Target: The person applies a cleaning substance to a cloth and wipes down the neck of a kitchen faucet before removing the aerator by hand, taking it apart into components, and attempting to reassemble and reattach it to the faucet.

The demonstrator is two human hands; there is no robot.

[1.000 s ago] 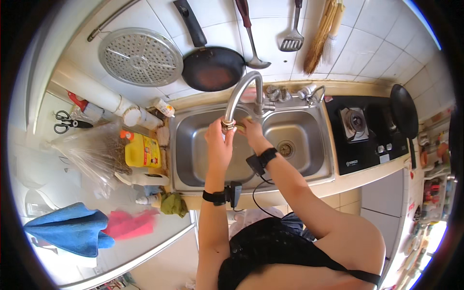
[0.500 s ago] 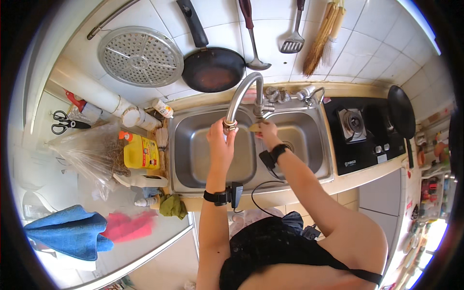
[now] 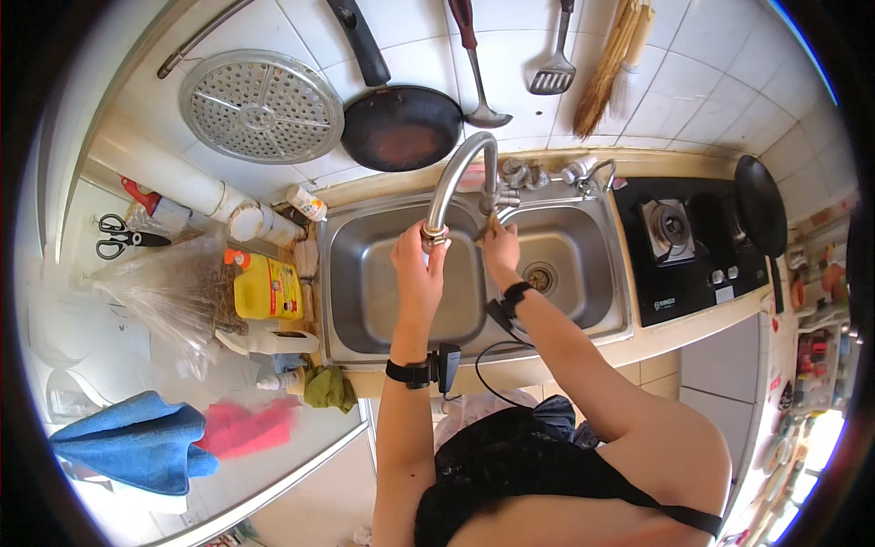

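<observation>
My left hand [image 3: 419, 273] is closed round the lower end of a curved steel faucet spout [image 3: 444, 193], over the left basin of a double steel sink [image 3: 321, 301]. Beside the faucet's base, above the divider between the basins, my right hand [image 3: 500, 251] is closed with its fingertips up against the faucet body [image 3: 495, 196]. A small yellowish-tan piece [image 3: 483, 232] shows at its fingers, too little of it to name. Black bands sit on both wrists, and a cable runs between them.
To the right lies a black gas stove [image 3: 702, 251]. Left of the sink stand a yellow jug [image 3: 266, 284], a white bottle [image 3: 264, 342] and a green cloth [image 3: 330, 388]. A frying pan [image 3: 402, 128] and a perforated steamer plate [image 3: 262, 107] hang on the tiled wall.
My right hand has turned and moved slightly left and up against the faucet's base, its yellowish-tan piece now mostly hidden. My left hand keeps its hold on the spout.
</observation>
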